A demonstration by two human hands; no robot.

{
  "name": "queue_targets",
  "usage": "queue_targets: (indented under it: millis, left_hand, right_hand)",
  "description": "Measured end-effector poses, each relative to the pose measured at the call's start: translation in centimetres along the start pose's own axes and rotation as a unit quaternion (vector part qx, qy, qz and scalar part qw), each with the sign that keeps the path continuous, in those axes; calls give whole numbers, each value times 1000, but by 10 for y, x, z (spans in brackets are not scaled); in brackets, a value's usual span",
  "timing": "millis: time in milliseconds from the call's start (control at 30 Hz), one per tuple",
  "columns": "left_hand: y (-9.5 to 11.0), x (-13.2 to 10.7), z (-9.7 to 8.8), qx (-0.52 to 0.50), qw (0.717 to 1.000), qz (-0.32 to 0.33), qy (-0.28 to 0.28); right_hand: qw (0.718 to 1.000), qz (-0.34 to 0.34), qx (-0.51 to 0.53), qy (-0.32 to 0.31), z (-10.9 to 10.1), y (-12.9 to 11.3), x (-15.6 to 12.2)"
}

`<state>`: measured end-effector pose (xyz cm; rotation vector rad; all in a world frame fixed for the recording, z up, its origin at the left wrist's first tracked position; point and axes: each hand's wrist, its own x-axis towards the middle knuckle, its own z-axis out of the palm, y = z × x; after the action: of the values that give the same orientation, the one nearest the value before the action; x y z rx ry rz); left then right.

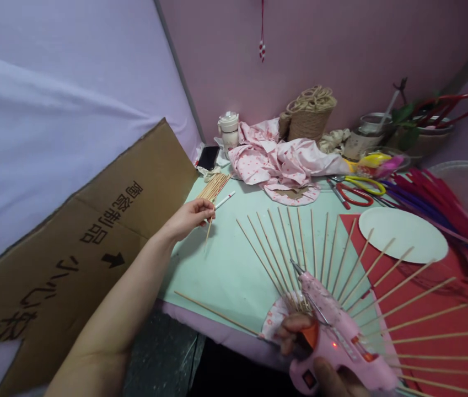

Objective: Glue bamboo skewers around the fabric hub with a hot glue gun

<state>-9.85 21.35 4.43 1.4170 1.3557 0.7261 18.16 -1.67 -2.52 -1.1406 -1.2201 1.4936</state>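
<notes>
On the cardboard [89, 281] at your left, you can read the dark Chinese characters 陶瓷制品 [112, 212], meaning "ceramic products". Nearer you, a second line [37, 298] starts with 小心, "careful", followed at the cardboard's lower edge by a character that looks like 轻, "light". Beside the writing you can see a thick dark arrow [113, 259].

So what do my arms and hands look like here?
Your left forearm is bare, with no sleeve, watch or bracelet showing. Your left hand has no glove. Your right hand, partly hidden, is also ungloved; its forearm is out of view.
</notes>
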Motion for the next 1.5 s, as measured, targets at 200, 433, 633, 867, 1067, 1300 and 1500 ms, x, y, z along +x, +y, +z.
queue_targets:
  millis: [200, 433, 633, 867, 1067, 1300, 1500]
  left_hand:
    - [-7, -1, 3, -100, 995, -2, 17]
    - [-11, -7, 16, -163, 986, -28, 21]
    - [-11, -26, 39, -159, 984, -71, 25]
    - [-22, -41, 51, -105, 986, -118, 49]
    - [-20, -52, 62, -124, 985, -95, 70]
    - [-7, -99, 100, -175, 984, 3, 23]
    - [-9, -113, 129, -177, 983, 31, 32]
  right_hand:
    - [999, -4, 26, -23, 2, -1, -2]
    - [1000, 8, 25, 10, -3, -5, -5]
    - [997, 57, 15, 45, -26, -35, -12]
    - [955, 211, -196, 68, -57, -77, -26]
    - [906, 212, -366, -25, -73, -86, -26]
    - [889, 264, -372, -35, -71, -92, -22]
    - [907, 225, -354, -50, -69, -90, -20]
